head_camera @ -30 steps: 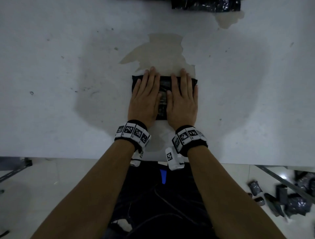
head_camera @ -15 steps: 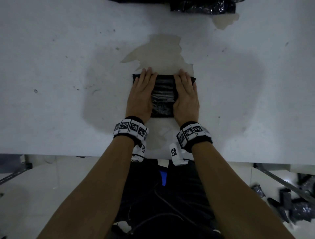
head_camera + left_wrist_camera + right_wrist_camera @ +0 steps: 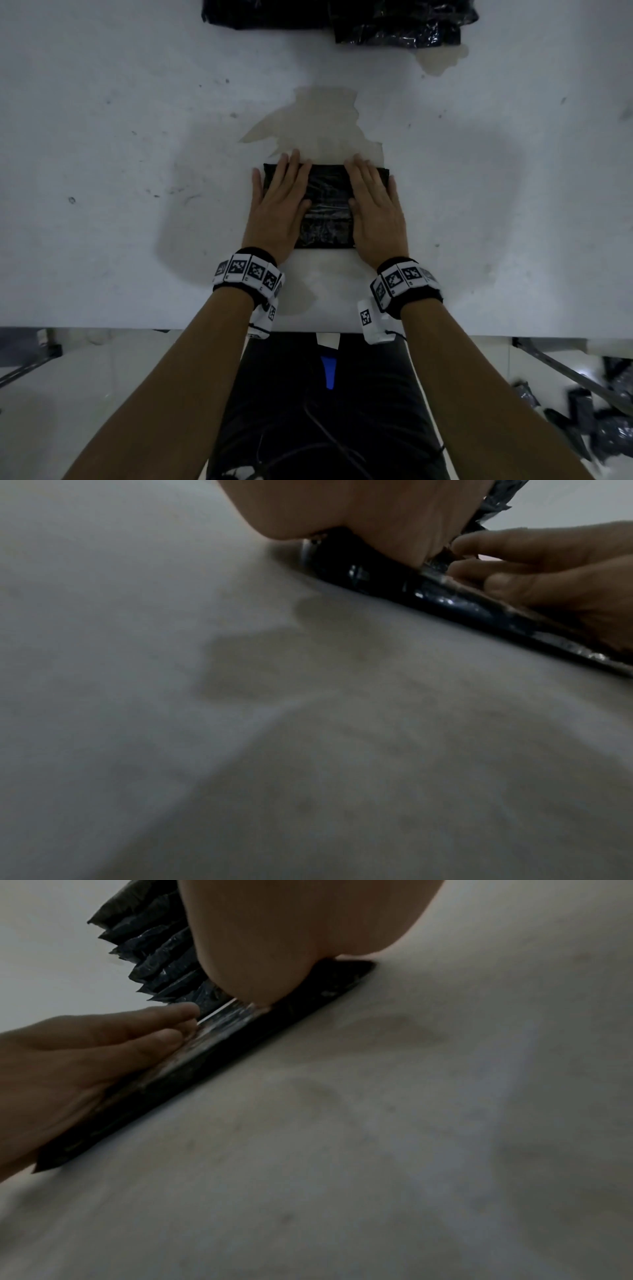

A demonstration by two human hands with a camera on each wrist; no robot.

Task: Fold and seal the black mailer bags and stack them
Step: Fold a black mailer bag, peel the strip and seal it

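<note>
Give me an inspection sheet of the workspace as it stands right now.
Surface: white table, scuffed, coating worn off in tan patches.
Job's things: folded mailer lies flat; stack of black bags at far edge.
Clutter: nothing seen on the table.
Grips: left hand and right hand press flat on the mailer's ends, fingers straight.
Cables: thin cable from right wrist unit.
Surroundings: more bags on floor at right.

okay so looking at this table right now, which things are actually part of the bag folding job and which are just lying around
Part of the job:
- folded black mailer bag, pressed flat by left hand and right hand
- black bags at the table's far edge

Lying about:
- dark packets on the floor
- peeled patch in the tabletop
</note>
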